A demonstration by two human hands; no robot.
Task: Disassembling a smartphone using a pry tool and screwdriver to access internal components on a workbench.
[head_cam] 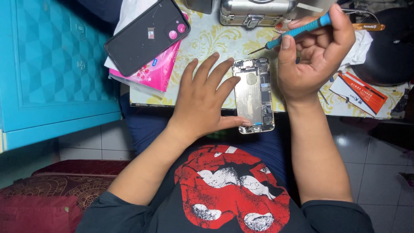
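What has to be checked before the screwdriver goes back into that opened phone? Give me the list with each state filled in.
1. Opened phone steadied: ok, left hand lies flat beside it, thumb on its lower edge.
2. Phone fully supported: not ok, its lower end overhangs the table edge.
3. Blue screwdriver gripped: ok, right hand holds it.
4. Tip on a screw: not ok, it hovers above the phone's top.
5. Bit matches screw: cannot tell.

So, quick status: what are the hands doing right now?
Left hand flat, steadying opened phone. Right hand holds blue screwdriver, tip raised. Nothing blocking the phone.
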